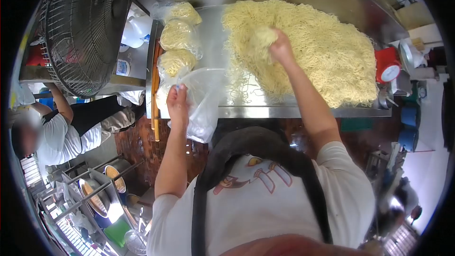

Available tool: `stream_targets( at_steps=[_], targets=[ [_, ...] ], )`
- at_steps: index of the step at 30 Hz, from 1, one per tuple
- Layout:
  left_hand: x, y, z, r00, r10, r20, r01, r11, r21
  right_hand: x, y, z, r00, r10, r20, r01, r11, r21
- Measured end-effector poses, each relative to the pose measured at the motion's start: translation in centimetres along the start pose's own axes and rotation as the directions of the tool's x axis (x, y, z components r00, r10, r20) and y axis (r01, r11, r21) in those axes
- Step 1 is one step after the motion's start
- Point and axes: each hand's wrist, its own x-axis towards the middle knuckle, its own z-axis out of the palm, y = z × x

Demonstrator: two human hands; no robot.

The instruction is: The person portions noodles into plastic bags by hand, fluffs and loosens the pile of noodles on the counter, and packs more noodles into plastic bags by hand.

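A large heap of pale yellow noodles (322, 52) covers the right part of the steel table (265, 112). My right hand (280, 47) is closed on a clump of noodles (262, 40), held over the heap's left side and a little blurred. In my left hand (177, 99), fingers pinched, is the rim of a clear plastic bag (204, 95). The bag hangs at the table's front edge with its mouth spread, and no noodles show in it. Just beyond that hand, several bags filled with noodles (177, 35) stand in a column.
A big black fan (80, 33) is at the left, beside wooden sticks (156, 90) along the table's end. A red scale (387, 66) stands past the heap. Another person (61, 132) is at the far left, near a rack with pots (95, 194).
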Motion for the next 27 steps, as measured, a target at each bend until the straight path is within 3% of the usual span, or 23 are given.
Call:
stream_targets(
  at_steps=[1,4,5,6,7,8,10,13,16,18,20,22,23,24,25,27],
  targets=[
    [1.2,0.5,0.5,1.0,0.02,0.014,-0.02,0.999,0.044,-0.1,-3.4,-1.2,0.989,-0.093,-0.118,0.093,0.996,-0.006],
    [6.3,1.2,2.6,0.991,0.086,0.104,-0.099,0.987,0.13,1.1,-9.8,-4.9,0.921,-0.331,-0.205,0.361,0.924,0.13],
    [8.8,0.9,3.8,0.954,0.268,0.138,-0.29,0.94,0.178,1.1,-12.7,-6.3,0.901,-0.375,-0.219,0.413,0.896,0.164],
    [11.5,1.1,5.2,0.881,0.439,0.177,-0.47,0.855,0.218,1.7,-15.3,-7.8,0.888,-0.418,-0.191,0.459,0.824,0.333],
    [13.8,2.2,6.7,0.848,0.503,0.165,-0.528,0.783,0.327,2.9,-17.0,-9.2,0.87,-0.463,-0.168,0.481,0.724,0.494],
    [15.7,3.3,8.0,0.811,0.563,0.159,-0.57,0.697,0.435,5.5,-16.9,-11.8,0.838,-0.518,-0.168,0.518,0.663,0.541],
    [17.8,6.5,10.8,0.811,0.567,0.145,-0.542,0.636,0.549,0.5,-25.6,-11.6,0.714,-0.643,-0.276,0.635,0.43,0.642],
    [21.9,8.3,14.3,0.744,0.668,0.031,-0.578,0.619,0.531,-1.9,-28.0,-12.5,0.711,-0.658,-0.249,0.616,0.41,0.673],
    [23.0,9.4,15.8,0.731,0.678,-0.072,-0.571,0.666,0.479,-1.8,-22.7,-12.1,0.624,-0.781,0.002,0.657,0.526,0.539],
    [19.3,12.0,16.5,0.766,0.641,-0.037,-0.581,0.716,0.388,-2.6,-19.3,-10.3,0.634,-0.764,0.119,0.62,0.594,0.512],
    [15.7,13.2,17.5,0.74,0.672,0.008,-0.657,0.721,0.221,-3.2,-15.8,-8.2,0.826,-0.459,0.327,0.469,0.882,0.053],
    [7.9,14.5,17.4,0.722,0.671,0.167,-0.691,0.708,0.142,-4.8,-15.7,-6.0,0.771,-0.486,0.411,0.515,0.856,0.047],
    [3.6,14.7,16.6,0.735,0.624,0.266,-0.677,0.698,0.234,-4.8,-15.6,-5.2,0.743,-0.499,0.447,0.538,0.842,0.046],
    [1.4,12.6,15.0,0.607,0.651,0.455,-0.793,0.531,0.298,-4.4,-14.7,-4.5,0.742,-0.521,0.422,0.483,0.852,0.203],
    [-0.3,11.3,14.0,0.276,0.765,0.582,-0.957,0.274,0.095,-3.7,-12.9,-3.6,0.745,-0.538,0.395,0.415,0.837,0.357],
    [-3.0,8.0,12.9,0.101,0.761,0.641,-0.969,0.222,-0.111,-2.3,-9.3,-1.1,0.772,-0.539,0.337,0.246,0.742,0.624]
  ],
)
